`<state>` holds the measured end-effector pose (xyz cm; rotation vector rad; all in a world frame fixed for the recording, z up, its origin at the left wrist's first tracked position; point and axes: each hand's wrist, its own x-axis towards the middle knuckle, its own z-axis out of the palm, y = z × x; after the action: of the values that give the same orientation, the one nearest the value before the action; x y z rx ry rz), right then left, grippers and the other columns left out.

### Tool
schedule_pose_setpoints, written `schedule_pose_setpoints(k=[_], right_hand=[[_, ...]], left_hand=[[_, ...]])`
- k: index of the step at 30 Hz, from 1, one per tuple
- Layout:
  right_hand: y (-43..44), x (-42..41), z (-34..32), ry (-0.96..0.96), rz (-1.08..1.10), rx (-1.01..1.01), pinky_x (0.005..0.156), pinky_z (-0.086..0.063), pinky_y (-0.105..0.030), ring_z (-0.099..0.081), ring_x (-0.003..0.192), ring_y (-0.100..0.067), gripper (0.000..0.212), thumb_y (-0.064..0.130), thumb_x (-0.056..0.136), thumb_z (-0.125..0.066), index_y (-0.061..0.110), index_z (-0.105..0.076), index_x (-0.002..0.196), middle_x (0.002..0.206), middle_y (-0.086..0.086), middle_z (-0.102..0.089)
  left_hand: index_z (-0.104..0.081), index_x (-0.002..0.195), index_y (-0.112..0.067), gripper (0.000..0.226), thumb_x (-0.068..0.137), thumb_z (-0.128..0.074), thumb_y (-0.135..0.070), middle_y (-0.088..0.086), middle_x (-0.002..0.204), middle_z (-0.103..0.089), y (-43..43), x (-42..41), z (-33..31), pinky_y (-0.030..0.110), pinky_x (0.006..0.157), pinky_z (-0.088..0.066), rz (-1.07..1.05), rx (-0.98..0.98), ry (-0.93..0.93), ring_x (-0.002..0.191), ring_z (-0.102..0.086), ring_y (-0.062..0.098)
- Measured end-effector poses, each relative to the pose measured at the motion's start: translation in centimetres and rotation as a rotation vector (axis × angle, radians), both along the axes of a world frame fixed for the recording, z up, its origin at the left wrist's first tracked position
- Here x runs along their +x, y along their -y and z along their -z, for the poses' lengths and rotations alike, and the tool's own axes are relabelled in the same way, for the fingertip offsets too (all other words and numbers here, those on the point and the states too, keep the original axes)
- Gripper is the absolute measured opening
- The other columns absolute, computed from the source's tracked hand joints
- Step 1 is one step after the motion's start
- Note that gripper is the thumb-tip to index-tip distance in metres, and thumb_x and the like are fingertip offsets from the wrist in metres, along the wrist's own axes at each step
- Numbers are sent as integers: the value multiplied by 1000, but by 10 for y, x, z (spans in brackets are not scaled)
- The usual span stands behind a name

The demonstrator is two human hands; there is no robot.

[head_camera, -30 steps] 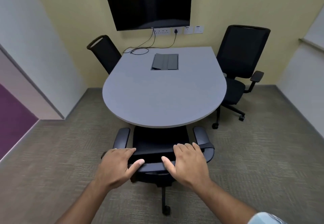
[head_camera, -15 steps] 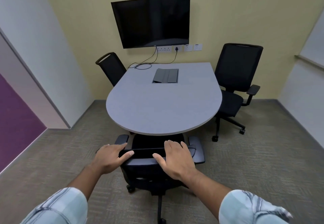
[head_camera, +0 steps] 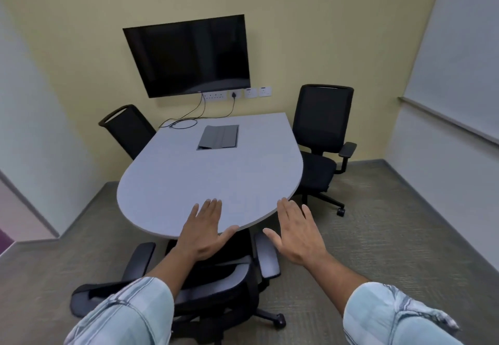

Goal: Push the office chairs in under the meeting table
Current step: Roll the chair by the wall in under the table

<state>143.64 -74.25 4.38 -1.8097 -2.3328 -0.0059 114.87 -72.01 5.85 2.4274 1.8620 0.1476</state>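
both hands are spread flat and hold nothing: the left grip (head_camera: 204,232) hovers over the near edge of the desk (head_camera: 189,182), fingers splayed, and the right grip (head_camera: 295,232) hangs open just past the desk's rounded corner, above the floor. neither touches a chair, as far as can be seen. the near chair (head_camera: 216,285) sits directly below the forearms, its seat part-way under the desk, armrests and backrest outside. judging from this, that chair looks close to tucked; to finish it well, press evenly on the top of the backrest with both palms so it rolls straight and the armrests clear the desk's underside rather than knocking the edge. the right-hand chair (head_camera: 321,139) stands beside the desk, angled and pulled out, and likely needs turning before it goes in. the far-left chair (head_camera: 129,128) leans close against the desk's far side. a grey folded cover (head_camera: 218,136) and a loose cable (head_camera: 183,124) lie on the desk below a wall screen (head_camera: 189,55), none blocking the chairs.
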Motion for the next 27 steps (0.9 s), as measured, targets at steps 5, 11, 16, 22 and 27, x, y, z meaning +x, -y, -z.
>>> schedule_pose_setpoints(k=[5,11,16,22,27], right_hand=[[-58,63,-1,1,87,7,136,-8,-55,-7,168,-31,96,75,103,-14,9,-3,172,181,-13,-9],[-141,140,-5,29,171,1,136,-4,-52,0,168,-29,95,74,103,-11,11,2,172,182,-11,0],[-207,196,-15,87,220,6,137,-5,-49,-1,168,-30,94,72,104,-15,9,0,172,182,-13,-3],[-273,248,-16,128,307,3,137,-9,-50,-5,168,-30,100,75,96,7,10,-1,172,182,-13,-6],[-334,290,-18,105,370,27,137,-10,-50,-7,168,-30,101,75,96,6,9,-4,172,181,-14,-9]], left_hand=[[6,173,-10,107,99,-11,-85,7,183,10,-74,64,11,47,136,9,43,29,-39,168,13,20],[9,173,-14,116,86,6,-91,6,182,14,-182,140,24,48,136,10,61,62,-16,168,15,24],[12,173,-19,121,78,14,-94,4,180,20,-265,190,33,48,134,15,94,59,-24,165,20,25],[7,174,-20,128,74,23,-99,4,181,18,-337,254,33,50,133,17,181,86,-6,163,24,26],[7,174,-19,127,75,23,-98,6,181,18,-403,301,28,48,131,21,183,128,-13,160,27,26]])
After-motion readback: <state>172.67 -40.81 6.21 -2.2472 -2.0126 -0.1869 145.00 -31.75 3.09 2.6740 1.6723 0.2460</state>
